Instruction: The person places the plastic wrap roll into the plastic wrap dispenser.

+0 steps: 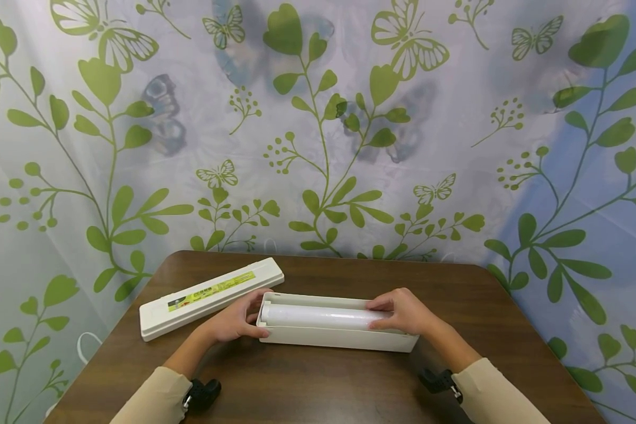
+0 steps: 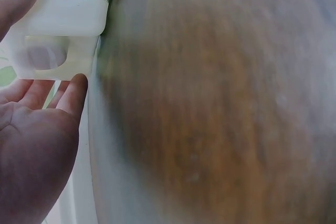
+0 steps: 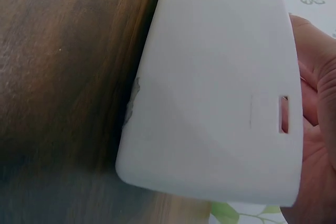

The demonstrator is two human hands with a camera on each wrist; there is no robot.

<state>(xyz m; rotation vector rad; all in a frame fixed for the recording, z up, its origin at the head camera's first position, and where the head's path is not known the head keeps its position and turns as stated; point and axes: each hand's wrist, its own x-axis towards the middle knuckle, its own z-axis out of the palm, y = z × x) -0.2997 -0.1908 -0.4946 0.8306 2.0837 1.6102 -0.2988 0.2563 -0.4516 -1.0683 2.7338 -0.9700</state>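
Observation:
A long white plastic box (image 1: 339, 338), its top uncovered, lies on the table with a white roll of plastic wrap (image 1: 318, 315) inside. My left hand (image 1: 233, 319) grips the box's left end, thumb along the front wall and fingers around the far side. In the left wrist view, that end wall (image 2: 79, 59) has a cut-out showing the roll's end. Reaching in at the right end, my right hand (image 1: 409, 313) pinches the roll between thumb and fingers. The box's front wall (image 3: 210, 77) partly hides this hand in the right wrist view.
Behind my left hand, a long white lid (image 1: 159, 321) with a yellow-green label (image 1: 212, 290) lies slantwise on the brown wooden table (image 1: 307, 383). A leaf-and-butterfly curtain (image 1: 328, 147) hangs behind the table. A white cord (image 1: 82, 347) loops beside its left edge.

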